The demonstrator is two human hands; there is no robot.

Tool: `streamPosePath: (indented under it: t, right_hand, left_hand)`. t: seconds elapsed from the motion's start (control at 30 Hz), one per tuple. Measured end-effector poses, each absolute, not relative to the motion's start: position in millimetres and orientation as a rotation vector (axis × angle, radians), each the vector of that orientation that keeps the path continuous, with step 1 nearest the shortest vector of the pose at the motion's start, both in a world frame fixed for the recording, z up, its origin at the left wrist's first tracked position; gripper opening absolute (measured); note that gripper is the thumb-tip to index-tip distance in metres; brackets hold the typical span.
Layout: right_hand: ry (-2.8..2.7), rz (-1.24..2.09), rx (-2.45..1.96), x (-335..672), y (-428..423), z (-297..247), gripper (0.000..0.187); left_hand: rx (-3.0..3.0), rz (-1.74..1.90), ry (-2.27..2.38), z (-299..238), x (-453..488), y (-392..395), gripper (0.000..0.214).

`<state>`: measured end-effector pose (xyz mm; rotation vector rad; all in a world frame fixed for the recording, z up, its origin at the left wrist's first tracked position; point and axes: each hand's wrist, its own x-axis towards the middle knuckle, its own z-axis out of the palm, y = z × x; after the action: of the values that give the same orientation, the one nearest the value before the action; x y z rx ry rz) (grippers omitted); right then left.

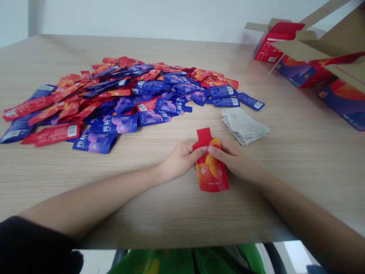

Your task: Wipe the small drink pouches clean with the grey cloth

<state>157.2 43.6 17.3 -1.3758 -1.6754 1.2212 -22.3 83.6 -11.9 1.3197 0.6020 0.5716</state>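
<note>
Between my two hands is a red pouch (pixel 212 177) with an orange fruit print, held above the near part of the table. Its narrow neck points away from me and its wide bottom faces me. My left hand (pixel 181 160) grips its left edge, thumb on the front. From the other side my right hand (pixel 234 158) grips it too, with its thumb tip close to the left one. The fingers behind the pouch are mostly hidden. A folded pale grey cloth (pixel 245 125) lies just beyond my right hand.
A large heap of red and purple-blue pouches (pixel 122 99) spreads over the left and middle of the wooden table (pixel 137 213). At the right stand open cardboard boxes: a red box (pixel 270 45), a blue-and-red box (pixel 302 72) and another printed box (pixel 342 101).
</note>
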Motion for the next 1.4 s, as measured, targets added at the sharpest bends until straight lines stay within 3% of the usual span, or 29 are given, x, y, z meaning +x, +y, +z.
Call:
streamPosePath:
  t: [0.23, 0.37, 0.63, 0.9, 1.27, 1.4]
  right_hand:
    - [-1.713, 0.849, -1.377, 158, 46, 15, 0.025]
    - [-1.657, 0.69, -1.412, 156, 46, 15, 0.029]
    - [-1.477, 1.166, -1.248, 158, 48, 12, 0.038]
    - [-1.321, 0.974, -1.309, 150, 43, 13, 0.025]
    - [-1.538, 1.284, -1.176, 159, 46, 12, 0.035]
    - [-1.493, 1.251, -1.212, 157, 47, 12, 0.04]
  left_hand:
    - [1.418, 0.476, 0.533, -6, -23, 89, 0.045]
    - [1.545, 0.419, 0.508, -3, -22, 83, 0.031]
    - [1.505, 0.433, 0.515, -6, -24, 80, 0.026]
    - [1.477, 0.409, 0.464, 3, -21, 80, 0.021]
    - [1.435, 0.252, 0.487, -2, -29, 92, 0.039]
    - [1.504, 0.254, 0.494, 1, -28, 94, 0.047]
